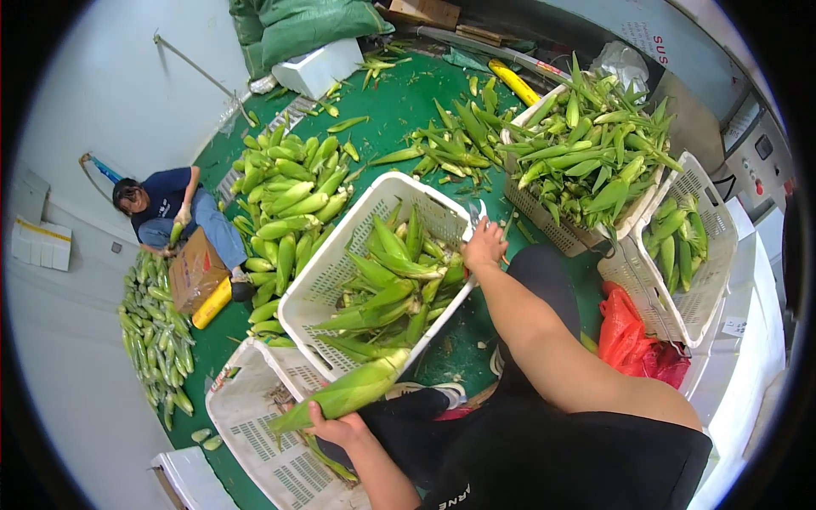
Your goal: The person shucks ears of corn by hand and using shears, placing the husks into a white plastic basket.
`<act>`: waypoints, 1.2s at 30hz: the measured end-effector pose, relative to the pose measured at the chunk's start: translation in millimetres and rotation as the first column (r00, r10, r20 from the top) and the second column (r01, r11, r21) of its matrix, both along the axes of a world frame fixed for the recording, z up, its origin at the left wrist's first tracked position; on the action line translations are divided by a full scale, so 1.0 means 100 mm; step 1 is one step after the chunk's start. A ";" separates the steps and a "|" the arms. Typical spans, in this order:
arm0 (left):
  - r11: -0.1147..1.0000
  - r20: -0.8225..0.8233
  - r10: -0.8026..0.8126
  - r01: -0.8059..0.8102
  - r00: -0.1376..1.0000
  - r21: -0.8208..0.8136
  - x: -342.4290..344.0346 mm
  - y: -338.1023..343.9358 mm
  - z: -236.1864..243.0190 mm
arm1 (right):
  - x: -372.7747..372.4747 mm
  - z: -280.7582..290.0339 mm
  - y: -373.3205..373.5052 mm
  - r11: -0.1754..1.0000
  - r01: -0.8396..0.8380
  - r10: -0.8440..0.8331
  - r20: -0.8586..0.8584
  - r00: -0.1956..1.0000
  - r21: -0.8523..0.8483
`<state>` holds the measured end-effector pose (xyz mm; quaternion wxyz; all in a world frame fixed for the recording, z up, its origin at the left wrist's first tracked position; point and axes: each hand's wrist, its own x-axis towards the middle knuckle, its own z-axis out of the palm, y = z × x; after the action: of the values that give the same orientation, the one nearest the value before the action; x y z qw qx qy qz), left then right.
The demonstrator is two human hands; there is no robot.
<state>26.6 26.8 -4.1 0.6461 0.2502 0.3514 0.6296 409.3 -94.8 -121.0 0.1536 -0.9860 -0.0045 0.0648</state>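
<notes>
My left hand is closed round the lower end of a green ear of corn, its husk on and its paler end pointing right. The ear is over the near corner of a white crate heaped with husked-on corn and loose green leaves. By that crate's right rim, my right hand grips a pair of cutting shears. Their metal blades point up and away from me, and a bit of orange handle shows below. Below my left hand lies a second white crate with husk scraps in it.
A large pile of corn covers the floor at left. Beyond it a person sits by a cardboard box and wrapped ears. At right stand an overfilled husk crate, a tilted crate and a red bag.
</notes>
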 end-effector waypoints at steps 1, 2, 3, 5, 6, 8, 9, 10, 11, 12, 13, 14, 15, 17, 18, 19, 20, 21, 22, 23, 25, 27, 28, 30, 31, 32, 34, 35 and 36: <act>0.999 0.041 -0.038 0.039 0.998 -0.023 -0.10 -0.01 0.00 | -0.04 0.02 0.04 0.996 -0.057 0.050 -0.096 0.994 -0.069; 1.000 0.044 -0.024 0.025 0.999 -0.008 -0.17 0.00 0.00 | -0.04 0.06 0.10 0.996 -0.071 0.066 -0.091 0.994 -0.053; 1.000 0.023 0.014 -0.013 1.000 -0.024 -0.18 -0.08 0.11 | -0.09 0.09 0.11 0.992 -0.101 0.094 -0.093 0.991 -0.074; 0.995 0.009 0.058 -0.057 0.998 -0.078 -0.24 -0.11 0.15 | -0.23 0.16 0.18 0.987 -0.143 0.147 0.048 0.988 -0.077; 0.999 0.010 0.013 -0.013 1.000 -0.036 -0.24 -0.10 0.12 | -0.37 0.29 0.16 0.971 -0.233 0.210 0.276 0.938 0.051; 0.997 -0.030 -0.044 0.045 0.999 0.067 -0.12 -0.09 0.09 | -0.56 0.70 0.14 0.666 -0.620 0.523 0.333 0.785 0.415; 0.997 -0.043 -0.029 0.031 0.999 0.067 -0.04 -0.09 0.17 | -0.80 0.87 0.17 0.406 -0.742 0.761 0.253 0.597 0.533; 0.995 -0.029 -0.040 0.042 0.999 0.087 0.00 -0.08 0.22 | -1.16 1.00 0.14 0.129 -0.749 0.921 0.201 0.333 0.650; 0.997 -0.005 -0.014 0.015 1.000 0.077 0.02 -0.07 0.22 | -1.52 1.14 0.09 0.015 -0.725 0.974 0.152 0.165 0.689; 0.997 0.019 -0.004 0.003 1.000 0.077 0.03 -0.04 0.23 | -1.80 1.27 0.07 -0.084 -0.679 0.993 0.119 0.005 0.729; 0.997 0.024 0.002 -0.004 1.000 0.081 0.01 -0.04 0.26 | -1.96 1.42 0.09 -0.008 -0.770 1.000 0.027 0.012 0.638; 0.995 0.018 0.020 -0.022 1.000 0.095 0.04 -0.04 0.29 | -2.01 1.52 0.11 0.062 -0.850 0.998 -0.056 0.038 0.523; 0.993 0.012 0.034 -0.035 0.999 0.110 0.05 -0.04 0.33 | -2.00 1.51 0.14 0.061 -0.855 0.998 -0.046 0.044 0.515; 0.990 0.101 -0.099 0.088 0.990 0.107 -0.03 -0.05 0.24 | -1.89 1.24 0.14 0.087 -0.520 0.993 -0.033 0.113 0.850; 0.980 0.187 -0.192 0.179 0.963 0.083 0.00 -0.12 0.27 | -1.95 0.91 0.17 -0.014 0.020 0.992 0.012 0.129 1.000; 0.982 0.243 -0.190 0.179 0.951 0.067 -0.04 -0.12 0.27 | -1.98 1.08 0.16 0.076 0.296 0.991 -0.104 0.080 0.952; 0.982 0.374 -0.191 0.177 0.908 0.072 -0.05 -0.10 0.22 | -2.01 1.26 0.14 0.164 0.544 0.980 -0.198 0.005 0.823; 0.968 0.421 -0.213 0.248 0.882 -0.030 0.01 -0.13 0.25 | -2.02 1.28 0.15 0.110 0.575 0.988 -0.153 0.026 0.811; 0.940 0.468 -0.225 0.317 0.855 -0.128 0.08 -0.17 0.28 | -2.00 1.37 0.12 0.068 0.506 0.989 -0.125 0.080 0.860; 0.938 0.466 -0.232 0.324 0.854 -0.126 0.10 -0.20 0.17 | -2.00 1.32 0.09 0.056 0.574 0.983 -0.144 0.110 0.817; 0.926 0.441 -0.316 0.375 0.840 -0.052 -0.01 -0.17 -0.01 | -2.06 1.34 0.14 0.030 0.668 0.973 -0.176 0.152 0.744; 0.949 0.268 -0.286 0.311 0.920 -0.054 -0.01 -0.20 0.06 | -2.06 1.20 0.21 -0.025 0.697 0.927 -0.245 0.285 0.716; 0.970 0.092 -0.232 0.237 0.968 -0.046 0.01 -0.23 0.12 | -2.02 1.16 0.31 -0.152 0.641 0.772 -0.315 0.552 0.752; 0.968 0.007 -0.248 0.248 0.969 0.047 -0.04 -0.23 0.16 | -1.60 1.09 0.38 0.072 0.549 0.540 -0.495 0.680 0.833; 0.938 -0.155 -0.303 0.323 0.940 0.124 0.05 -0.26 0.23 | -1.26 0.88 0.38 0.211 0.241 0.631 -0.320 0.706 0.947; 0.898 -0.322 -0.341 0.408 0.883 0.168 0.12 -0.32 0.31 | -1.03 0.70 0.35 0.424 -0.130 0.692 -0.228 0.685 0.896; 0.789 -0.625 -0.335 0.573 0.705 0.224 0.15 -0.56 0.55 | -1.17 0.80 0.25 0.465 -0.721 0.666 0.334 0.667 0.513; 0.747 -0.685 -0.317 0.618 0.656 0.246 0.04 -0.64 0.52 | -1.29 0.95 0.24 0.436 -0.836 0.662 0.511 0.548 0.332; 0.725 -0.734 -0.312 0.651 0.603 0.226 -0.04 -0.74 0.56 | -1.45 1.31 0.20 0.304 -0.857 0.708 0.504 0.495 0.415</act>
<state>22.3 -47.5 52.2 0.5494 0.6898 0.3038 0.3605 264.6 -75.2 10.3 0.4152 -0.7429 -0.5249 0.0135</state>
